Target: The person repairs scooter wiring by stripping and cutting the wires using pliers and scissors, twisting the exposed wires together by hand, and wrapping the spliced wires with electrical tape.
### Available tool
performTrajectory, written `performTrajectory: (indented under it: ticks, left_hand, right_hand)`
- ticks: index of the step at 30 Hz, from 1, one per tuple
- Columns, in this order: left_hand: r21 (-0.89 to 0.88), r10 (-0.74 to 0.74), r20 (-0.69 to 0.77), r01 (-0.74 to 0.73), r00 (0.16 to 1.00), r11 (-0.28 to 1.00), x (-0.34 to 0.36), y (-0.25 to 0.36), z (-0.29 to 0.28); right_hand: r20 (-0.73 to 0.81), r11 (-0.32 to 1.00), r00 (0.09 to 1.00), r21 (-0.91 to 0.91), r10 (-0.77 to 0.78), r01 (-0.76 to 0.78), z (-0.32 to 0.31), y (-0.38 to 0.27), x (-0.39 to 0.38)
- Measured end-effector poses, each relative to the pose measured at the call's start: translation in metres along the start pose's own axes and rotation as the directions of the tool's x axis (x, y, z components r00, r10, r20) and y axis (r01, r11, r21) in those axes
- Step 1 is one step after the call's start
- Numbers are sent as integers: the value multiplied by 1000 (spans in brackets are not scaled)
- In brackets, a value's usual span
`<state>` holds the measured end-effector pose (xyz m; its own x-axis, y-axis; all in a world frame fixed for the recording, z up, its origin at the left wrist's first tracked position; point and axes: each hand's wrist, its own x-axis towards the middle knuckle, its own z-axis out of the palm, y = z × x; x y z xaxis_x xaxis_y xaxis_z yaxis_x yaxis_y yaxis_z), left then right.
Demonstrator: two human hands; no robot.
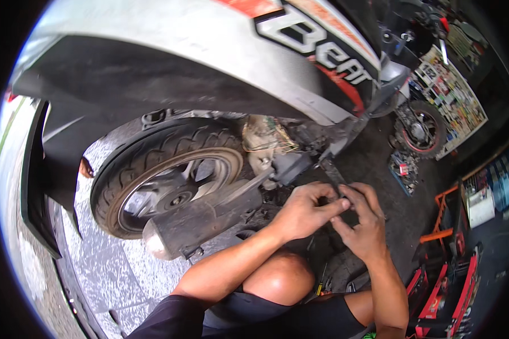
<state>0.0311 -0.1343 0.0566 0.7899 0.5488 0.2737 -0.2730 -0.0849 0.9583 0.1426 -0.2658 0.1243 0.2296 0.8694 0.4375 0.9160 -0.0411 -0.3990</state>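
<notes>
My two hands meet in front of the scooter's underside. My left hand (pixel 304 212) is closed, thumb and forefinger pinched at their tips; anything between them is too small to make out. Facing it, my right hand (pixel 365 223) has its fingers curled around the lower end of a dark flat strip (pixel 332 171), which points up toward the scooter. Where the strip ends behind the fingers is hidden. Left of my hands are the scooter's muffler (pixel 189 226) and its rear wheel (pixel 169 183). The white, black and orange body panel (pixel 316 62) hangs above.
A dirty engine casing (pixel 264 141) with loose wires sits beside the tire. At the lower right, a red tool box (pixel 435 305) stands unfolded. A yellow-handled screwdriver (pixel 320 287) lies near my knee. Another wheel (pixel 421 130) and a tray of small parts (pixel 402 171) are farther right.
</notes>
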Motion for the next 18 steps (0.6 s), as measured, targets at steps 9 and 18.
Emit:
performTrajectory:
  ticks: [9, 18]
  left_hand:
    - [-309, -60, 277, 149, 959, 939, 3, -16, -13]
    - [-246, -138, 297, 215, 945, 945, 1, -18, -14]
  right_hand:
    - [354, 477, 865, 727, 355, -494, 7, 39, -7]
    - [193, 760, 971, 608, 138, -229, 1, 50, -15]
